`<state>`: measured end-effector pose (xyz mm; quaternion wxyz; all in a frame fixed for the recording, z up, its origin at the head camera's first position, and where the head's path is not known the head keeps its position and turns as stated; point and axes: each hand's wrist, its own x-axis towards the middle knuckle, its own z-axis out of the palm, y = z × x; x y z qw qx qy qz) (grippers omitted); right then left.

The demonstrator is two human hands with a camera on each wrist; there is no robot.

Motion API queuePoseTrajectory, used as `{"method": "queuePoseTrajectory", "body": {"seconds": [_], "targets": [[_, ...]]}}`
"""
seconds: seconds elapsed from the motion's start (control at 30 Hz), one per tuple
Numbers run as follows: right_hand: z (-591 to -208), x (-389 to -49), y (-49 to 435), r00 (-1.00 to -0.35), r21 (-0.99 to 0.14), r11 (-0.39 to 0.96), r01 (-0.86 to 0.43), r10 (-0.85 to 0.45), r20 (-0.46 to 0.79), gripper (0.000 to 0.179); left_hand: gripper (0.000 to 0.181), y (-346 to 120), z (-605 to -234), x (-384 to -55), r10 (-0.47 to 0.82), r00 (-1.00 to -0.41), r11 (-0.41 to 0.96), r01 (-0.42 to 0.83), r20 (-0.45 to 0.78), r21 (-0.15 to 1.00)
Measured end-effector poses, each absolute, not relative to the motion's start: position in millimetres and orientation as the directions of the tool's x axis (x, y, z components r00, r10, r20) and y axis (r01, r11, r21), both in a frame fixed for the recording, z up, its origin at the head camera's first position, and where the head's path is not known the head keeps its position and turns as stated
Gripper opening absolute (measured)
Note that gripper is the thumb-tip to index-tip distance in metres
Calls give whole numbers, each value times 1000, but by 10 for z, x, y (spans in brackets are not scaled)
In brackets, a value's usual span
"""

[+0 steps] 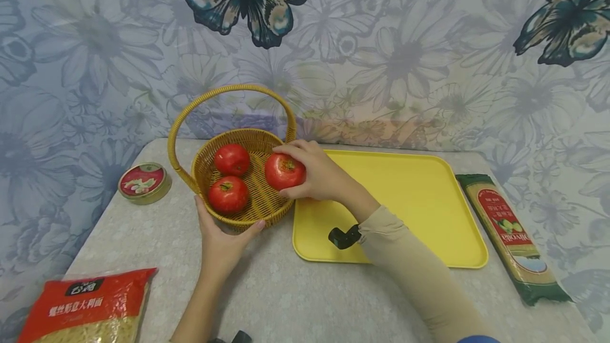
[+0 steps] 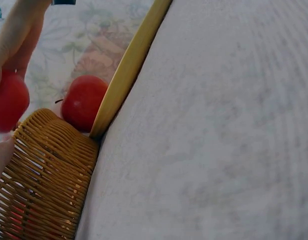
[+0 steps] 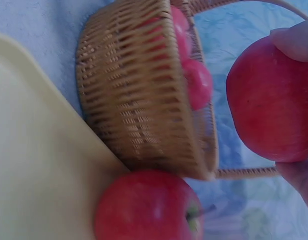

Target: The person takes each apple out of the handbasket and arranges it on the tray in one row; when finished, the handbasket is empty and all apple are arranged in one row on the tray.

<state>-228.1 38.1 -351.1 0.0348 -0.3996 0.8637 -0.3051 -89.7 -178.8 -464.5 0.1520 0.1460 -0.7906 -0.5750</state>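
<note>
My right hand grips a red apple over the right side of a wicker basket. Two more red apples, a rear one and a front one, lie inside the basket on its left. With fingers at the left and thumb along the front rim, my left hand holds the basket from outside. The right wrist view shows another apple with a stem, beside the basket at the tray's edge; in the head view the right hand hides it.
A yellow tray lies right of the basket, under the right forearm. Beyond it is a green-ended noodle packet. A round tin stands left of the basket, and a red pasta bag lies front left. The basket's tall handle arches upward.
</note>
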Motion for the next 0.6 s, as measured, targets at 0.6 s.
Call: {"method": "queuePoseTrajectory", "body": {"seconds": [0.6], "targets": [[-3588, -2334, 1318, -833, -594, 614, -519, -518, 193, 79, 140, -1766, -4624, -881, -413, -910, 305, -91, 46, 948]]}}
